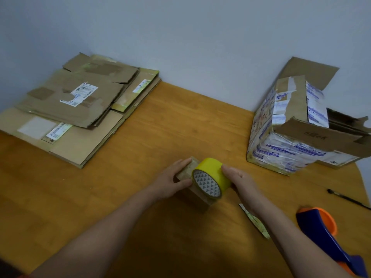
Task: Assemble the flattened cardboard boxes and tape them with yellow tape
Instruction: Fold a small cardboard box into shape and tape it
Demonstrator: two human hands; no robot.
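An orange-and-blue tape dispenser (321,229) lies at the wooden counter's (140,187) near right corner, a black pen (347,198) by the right edge, and a pale paper strip (253,219) nearby.

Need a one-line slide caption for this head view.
The left hand holds a small cardboard box, the right hand holds the yellow tape roll against it; flattened boxes lie stacked beyond.

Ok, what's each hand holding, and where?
Left hand holds the small box by its left end; right hand, the yellow tape roll by its outer face.
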